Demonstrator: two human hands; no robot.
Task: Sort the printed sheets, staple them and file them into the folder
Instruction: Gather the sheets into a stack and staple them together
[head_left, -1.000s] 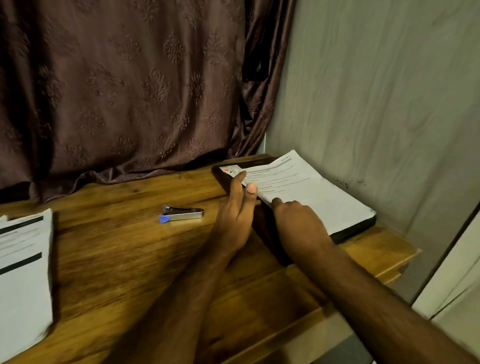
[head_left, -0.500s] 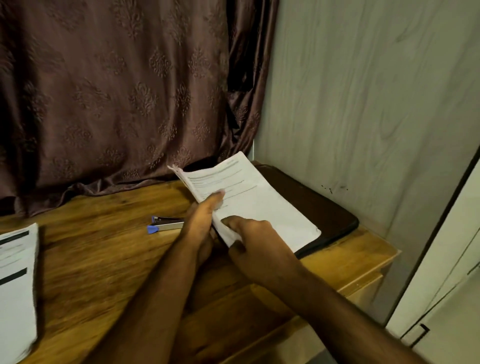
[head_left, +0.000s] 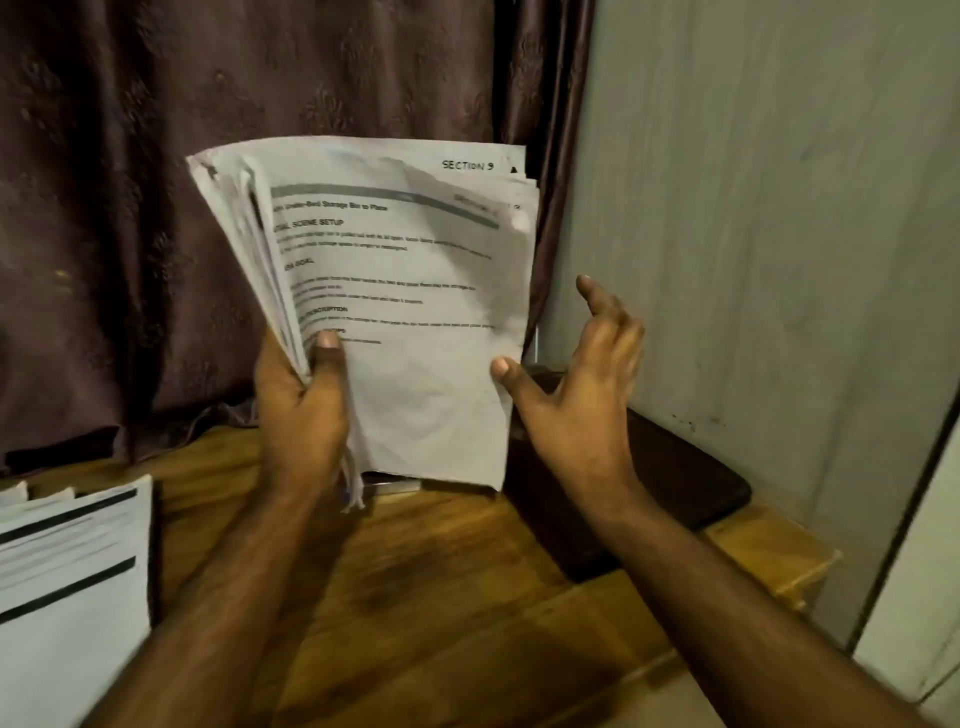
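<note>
With our left hand (head_left: 301, 410) pinching the stack of printed sheets (head_left: 395, 312) upright above the dark folder (head_left: 675, 483), our open right hand (head_left: 582, 395) should steady the far edge and fan pages gently.

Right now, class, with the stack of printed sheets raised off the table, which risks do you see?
1. Only the left hand grips the stack of printed sheets, at its lower left corner; the fanned edges could slip and scatter.
2. The right hand is open, its thumb barely at the front sheet's edge, so that sheet may fold or drop.
3. The dark folder lies near the wooden table's corner; a nudge might push it off.
</note>
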